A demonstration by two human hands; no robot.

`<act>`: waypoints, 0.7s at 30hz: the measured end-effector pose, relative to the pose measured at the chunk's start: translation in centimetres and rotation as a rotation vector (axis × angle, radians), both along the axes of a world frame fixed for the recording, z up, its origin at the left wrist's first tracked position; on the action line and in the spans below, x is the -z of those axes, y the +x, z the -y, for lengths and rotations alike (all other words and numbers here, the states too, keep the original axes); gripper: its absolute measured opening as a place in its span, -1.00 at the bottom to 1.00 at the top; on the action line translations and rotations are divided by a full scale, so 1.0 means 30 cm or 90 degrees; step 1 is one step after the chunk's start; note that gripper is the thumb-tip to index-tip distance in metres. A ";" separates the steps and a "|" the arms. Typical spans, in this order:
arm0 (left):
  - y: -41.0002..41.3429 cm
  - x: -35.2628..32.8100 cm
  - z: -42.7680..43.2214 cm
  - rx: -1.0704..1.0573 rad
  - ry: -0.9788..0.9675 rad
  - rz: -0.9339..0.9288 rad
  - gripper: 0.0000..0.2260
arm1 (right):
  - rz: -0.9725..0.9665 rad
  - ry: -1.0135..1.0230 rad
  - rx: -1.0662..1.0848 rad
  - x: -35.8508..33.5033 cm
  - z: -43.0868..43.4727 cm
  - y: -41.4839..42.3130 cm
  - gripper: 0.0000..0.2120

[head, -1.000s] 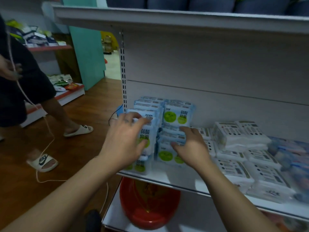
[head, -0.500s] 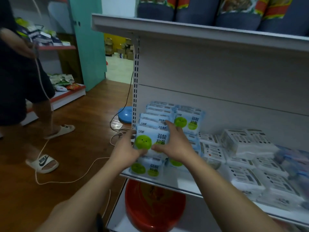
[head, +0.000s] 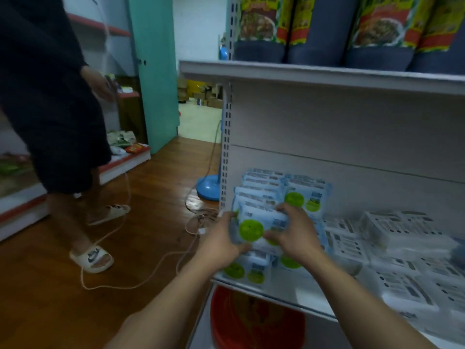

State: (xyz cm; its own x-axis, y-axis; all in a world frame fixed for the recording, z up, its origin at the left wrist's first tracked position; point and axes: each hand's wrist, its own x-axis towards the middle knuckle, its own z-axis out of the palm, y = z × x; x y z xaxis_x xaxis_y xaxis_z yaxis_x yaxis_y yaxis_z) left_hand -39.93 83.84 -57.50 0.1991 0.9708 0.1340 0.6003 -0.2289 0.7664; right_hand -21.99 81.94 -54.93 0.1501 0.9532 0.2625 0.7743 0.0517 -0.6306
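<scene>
At the left end of the shelf (head: pixel 286 288), a green-dotted wipe pack (head: pixel 254 229) was gripped by curled fingers of the left hand (head: pixel 220 244) and right hand (head: pixel 297 235), held just above the front stack (head: pixel 247 269), its placing judged unfinished.

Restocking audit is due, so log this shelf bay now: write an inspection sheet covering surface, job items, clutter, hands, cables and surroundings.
Surface: white metal shelf, stocked, front strip bare.
Job's things: blue-white pack with green circles held in front of a stack of like packs; further packs lie beneath it.
Clutter: white printed packs to the right; red basin on the level below.
Hands: left hand and right hand grip the held pack by its two sides.
Cables: white cord looping across the floor; dark cord running towards a blue round base.
Surroundings: wooden floor; person in dark clothes standing to the left; teal door.
</scene>
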 end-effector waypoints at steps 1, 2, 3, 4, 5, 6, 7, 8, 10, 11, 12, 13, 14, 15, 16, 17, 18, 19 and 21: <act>0.000 0.001 0.013 0.005 0.002 -0.015 -0.35 | 0.010 0.005 0.003 0.012 -0.002 0.012 -0.47; -0.001 0.002 0.022 0.012 -0.002 -0.036 -0.33 | 0.015 0.005 0.009 0.020 -0.006 0.022 -0.49; -0.003 0.002 0.025 0.018 -0.010 -0.063 -0.31 | 0.015 -0.001 0.018 0.022 -0.010 0.025 -0.50; -0.009 -0.005 0.025 0.017 -0.021 -0.097 -0.30 | 0.013 -0.010 0.024 0.019 -0.017 0.019 -0.50; -0.015 -0.014 0.021 0.009 -0.025 -0.132 -0.30 | 0.009 -0.015 0.027 0.013 -0.023 0.012 -0.49; -0.023 -0.026 0.016 -0.001 -0.028 -0.159 -0.30 | 0.007 -0.013 0.024 0.003 -0.028 0.007 -0.48; -0.028 -0.033 0.011 -0.007 -0.019 -0.176 -0.31 | 0.004 -0.007 0.017 -0.005 -0.029 0.002 -0.48; -0.031 -0.041 0.012 -0.012 -0.007 -0.190 -0.32 | 0.001 -0.001 0.011 -0.013 -0.023 -0.002 -0.49; -0.028 -0.049 0.017 -0.018 0.027 -0.207 -0.33 | -0.007 0.015 0.001 -0.018 -0.004 0.006 -0.54; -0.025 -0.044 0.018 -0.022 0.043 -0.212 -0.33 | -0.005 0.019 0.000 -0.017 0.009 0.018 -0.57; -0.019 -0.043 0.021 -0.027 0.047 -0.221 -0.32 | -0.003 0.018 0.003 -0.018 0.023 0.035 -0.59; -0.012 -0.041 0.023 -0.030 0.051 -0.229 -0.30 | -0.001 0.019 0.006 -0.020 0.037 0.056 -0.60; -0.004 -0.042 0.028 -0.031 0.056 -0.234 -0.28 | -0.002 0.022 0.008 -0.023 0.049 0.080 -0.61; 0.007 -0.040 0.034 -0.028 0.064 -0.236 -0.27 | -0.003 0.023 0.010 -0.027 0.064 0.107 -0.62; 0.016 -0.038 0.038 -0.030 0.071 -0.238 -0.25 | -0.005 0.024 0.014 -0.032 0.081 0.136 -0.62; 0.025 -0.032 0.042 -0.034 0.076 -0.240 -0.23 | -0.007 0.025 0.019 -0.033 0.096 0.167 -0.62; 0.033 -0.023 0.043 -0.040 0.078 -0.249 -0.21 | -0.001 0.024 0.023 -0.032 0.112 0.197 -0.61; 0.044 -0.017 0.048 -0.048 0.085 -0.263 -0.19 | 0.014 0.017 0.026 -0.023 0.128 0.226 -0.60; 0.068 -0.001 0.057 -0.060 0.102 -0.308 -0.16 | 0.048 -0.009 0.028 0.009 0.157 0.272 -0.59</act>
